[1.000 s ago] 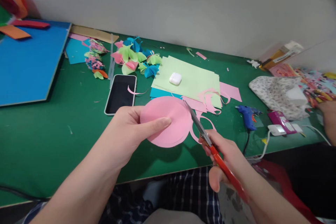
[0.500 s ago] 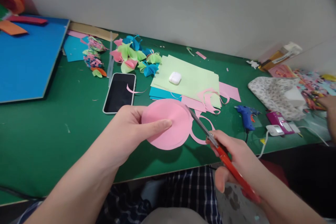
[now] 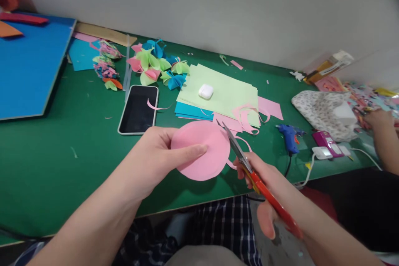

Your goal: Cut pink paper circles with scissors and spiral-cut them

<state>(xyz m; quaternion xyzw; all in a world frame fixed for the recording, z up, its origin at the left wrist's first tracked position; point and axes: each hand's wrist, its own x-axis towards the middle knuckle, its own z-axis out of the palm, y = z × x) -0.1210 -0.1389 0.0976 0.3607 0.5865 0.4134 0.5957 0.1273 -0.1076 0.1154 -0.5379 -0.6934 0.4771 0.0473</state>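
Note:
Pinched under the thumb of my left hand (image 3: 158, 153) is a round piece of pink paper (image 3: 213, 156), held just above the table's front part. My right hand (image 3: 264, 183) grips a pair of scissors (image 3: 271, 195) with red handles. Their blades stand slightly parted at the upper right edge of the pink circle. Curled pink paper offcuts (image 3: 246, 118) lie behind the blades, partly on a stack of light green paper sheets (image 3: 224, 87). Blue and pink sheets show beneath that stack. A white earbud case (image 3: 205, 91) rests on top.
On the green table (image 3: 77, 183) are a phone (image 3: 139, 110), folded paper flowers (image 3: 156, 62), a blue board (image 3: 28, 66), a blue glue gun (image 3: 289, 138), a purple device (image 3: 328, 143) with a white plug, and a patterned pouch (image 3: 321, 112). Another person's hand (image 3: 378, 120) is at far right.
The scissor blades have opened, and their tips now show above the circle's edge. A co-worker's hand at far right has come further into view. The view has shifted slightly.

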